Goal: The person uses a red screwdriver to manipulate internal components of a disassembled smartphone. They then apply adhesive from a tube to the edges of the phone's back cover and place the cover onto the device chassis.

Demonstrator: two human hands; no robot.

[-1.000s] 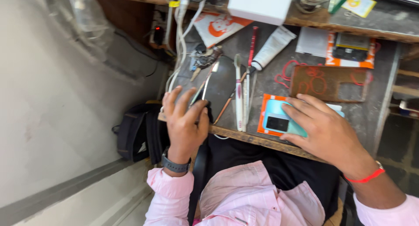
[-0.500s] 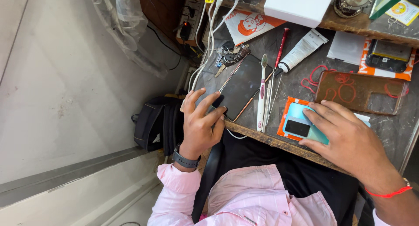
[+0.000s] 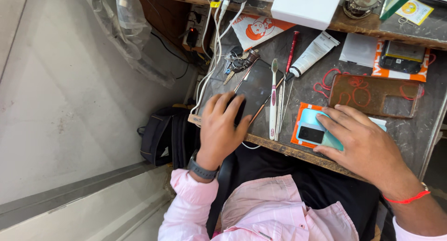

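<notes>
View shifted, my hands unmoved: left hand [image 3: 222,127] flat, fingers spread, pinning dark glass-backed phone [image 3: 253,89]; right hand [image 3: 361,141] flat, steadying light-blue phone [image 3: 313,129]; neither gripping.

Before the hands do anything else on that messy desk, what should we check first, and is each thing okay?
1. Left hand flat on the dark phone: ok, fingers cover its near end.
2. Right hand on the light blue phone: ok, palm rests over it.
3. Blue phone fully on the desk: ok, though it lies close to the front edge.
4. Toothbrush and thin tools between the phones: not ok, packed tight beside the dark phone.
5. White cables by the left hand: not ok, they trail over the desk corner.
6. Dark phone switched on: cannot tell.
</notes>
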